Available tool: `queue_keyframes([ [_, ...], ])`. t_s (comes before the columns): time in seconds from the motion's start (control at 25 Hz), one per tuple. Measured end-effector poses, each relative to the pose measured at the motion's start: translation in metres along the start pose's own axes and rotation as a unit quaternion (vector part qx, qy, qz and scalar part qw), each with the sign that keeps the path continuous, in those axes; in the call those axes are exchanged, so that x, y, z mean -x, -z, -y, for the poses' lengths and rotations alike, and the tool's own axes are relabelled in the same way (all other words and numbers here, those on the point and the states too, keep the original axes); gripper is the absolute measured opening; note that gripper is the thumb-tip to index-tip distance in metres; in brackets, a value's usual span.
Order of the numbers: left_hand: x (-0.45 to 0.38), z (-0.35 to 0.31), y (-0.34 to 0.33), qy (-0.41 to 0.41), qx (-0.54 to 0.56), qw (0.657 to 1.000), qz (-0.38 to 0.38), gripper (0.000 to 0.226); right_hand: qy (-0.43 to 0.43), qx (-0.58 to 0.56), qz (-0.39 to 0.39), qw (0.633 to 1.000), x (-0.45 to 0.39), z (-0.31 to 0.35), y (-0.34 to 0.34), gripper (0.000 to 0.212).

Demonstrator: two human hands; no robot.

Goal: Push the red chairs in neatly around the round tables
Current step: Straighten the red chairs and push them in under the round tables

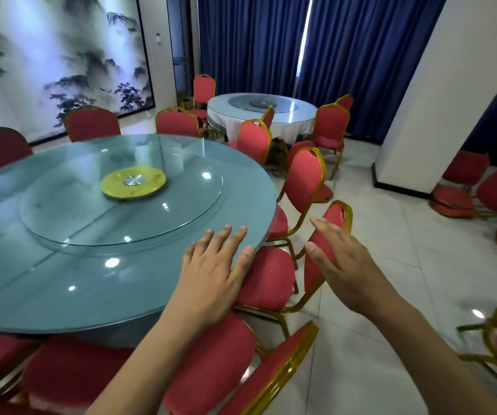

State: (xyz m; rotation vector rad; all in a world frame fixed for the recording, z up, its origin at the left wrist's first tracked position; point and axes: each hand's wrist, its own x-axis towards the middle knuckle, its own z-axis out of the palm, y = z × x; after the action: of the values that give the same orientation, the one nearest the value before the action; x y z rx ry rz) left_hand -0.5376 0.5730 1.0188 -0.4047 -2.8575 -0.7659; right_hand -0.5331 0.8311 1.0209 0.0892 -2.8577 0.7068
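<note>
Both arms were bare from as far up as could be seen down to the wrists, with no sleeve, cuff or glove on either. The left hand (214, 266) wore no ring, band or watch, and its nails were short and unpainted, plain at the tips. The right hand (341, 256) was the same: no jewellery, nothing strapped at the wrist, nails trimmed close. Each forearm was slim and smooth, without marks or plasters. Nothing more of the person showed.
</note>
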Motion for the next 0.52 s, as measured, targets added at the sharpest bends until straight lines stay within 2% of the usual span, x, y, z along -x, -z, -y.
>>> queue_keyframes([
  [0.28,-0.074,-0.085,-0.069,0.021,-0.013,1.000,-0.016,0.084,0.009,-0.024,0.008,1.000,-0.052,-0.128,0.043,0.065],
  [0.52,-0.145,-0.200,-0.144,0.041,-0.027,0.998,-0.038,0.081,0.032,-0.032,0.019,0.999,-0.112,-0.257,0.105,0.066],
])
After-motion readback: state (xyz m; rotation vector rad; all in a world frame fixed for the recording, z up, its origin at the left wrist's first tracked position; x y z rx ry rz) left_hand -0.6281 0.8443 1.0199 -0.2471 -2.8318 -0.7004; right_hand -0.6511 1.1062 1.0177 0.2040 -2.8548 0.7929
